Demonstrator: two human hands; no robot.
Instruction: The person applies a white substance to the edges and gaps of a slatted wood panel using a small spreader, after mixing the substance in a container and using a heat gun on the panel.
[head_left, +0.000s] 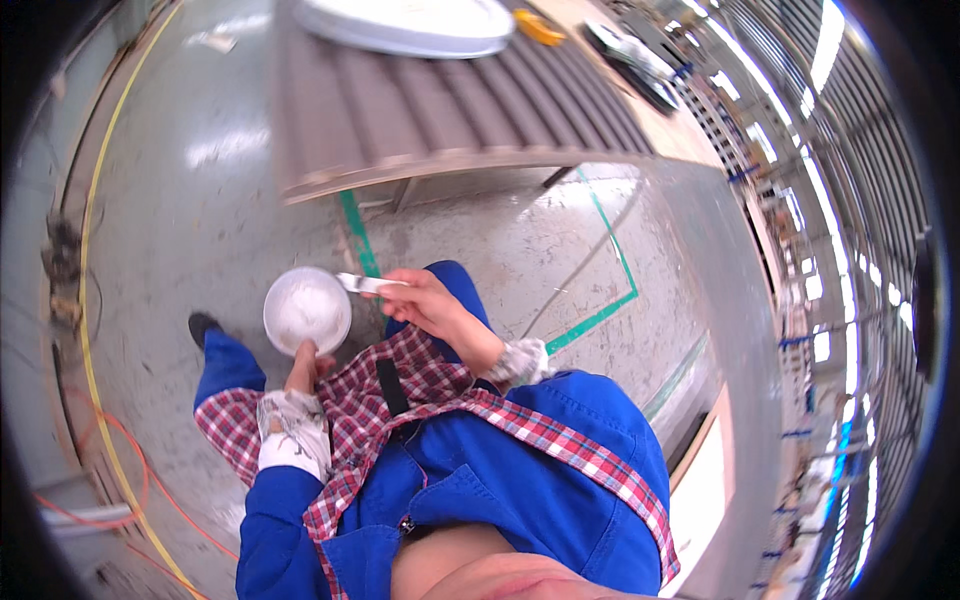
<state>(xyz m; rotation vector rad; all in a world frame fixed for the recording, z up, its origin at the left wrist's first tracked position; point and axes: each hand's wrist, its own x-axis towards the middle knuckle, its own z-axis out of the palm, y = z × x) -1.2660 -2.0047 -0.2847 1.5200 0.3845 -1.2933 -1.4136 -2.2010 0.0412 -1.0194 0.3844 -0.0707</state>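
My left hand grips the near rim of a round white bowl, thumb towards the inside. A white powdery or pasty substance lies in the bowl. Just right of the bowl, my right hand is closed around a flat white tool, perhaps a scraper or brush; its left end is near the bowl's upper right rim, and whether they touch cannot be told. Both hands are in front of my red checked apron, over the floor.
A table with a ribbed brown top stands ahead. On it are a large white round container, a yellow object and a dark and white item. An orange hose crosses the floor at left. A board leans at lower right.
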